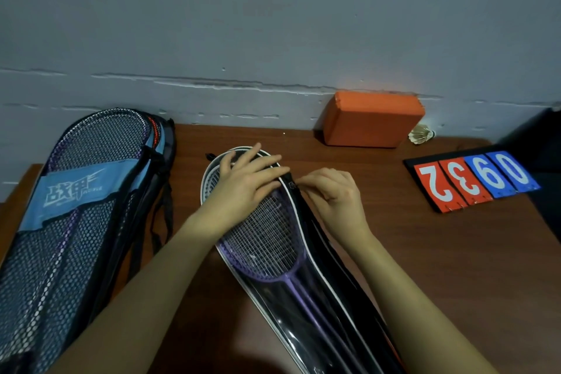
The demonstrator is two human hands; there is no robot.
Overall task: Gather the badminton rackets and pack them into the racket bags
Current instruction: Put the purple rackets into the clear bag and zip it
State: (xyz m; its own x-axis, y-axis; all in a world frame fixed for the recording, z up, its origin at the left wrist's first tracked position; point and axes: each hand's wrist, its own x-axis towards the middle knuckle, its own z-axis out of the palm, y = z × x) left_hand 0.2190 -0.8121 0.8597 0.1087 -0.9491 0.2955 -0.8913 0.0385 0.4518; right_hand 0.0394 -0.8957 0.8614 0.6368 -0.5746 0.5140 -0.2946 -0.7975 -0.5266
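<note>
Purple-framed, the badminton racket [264, 240] lies inside a long racket bag [312, 307] of glossy clear plastic with white piping, stretched across the dark wood-grain bench [425, 252]. The left hand [246, 182] lies flat with straight fingers on the bag's rounded head end, over the strings. The right hand [331, 191] pinches the small zipper pull [293, 184] at the bag's black edge. At the left, a second bag [69, 222] of black mesh with a blue fabric panel holds more rackets. An orange foam block [373, 120], a feather shuttlecock [422, 133] and red and blue number cards [473, 181] sit toward the wall.
</note>
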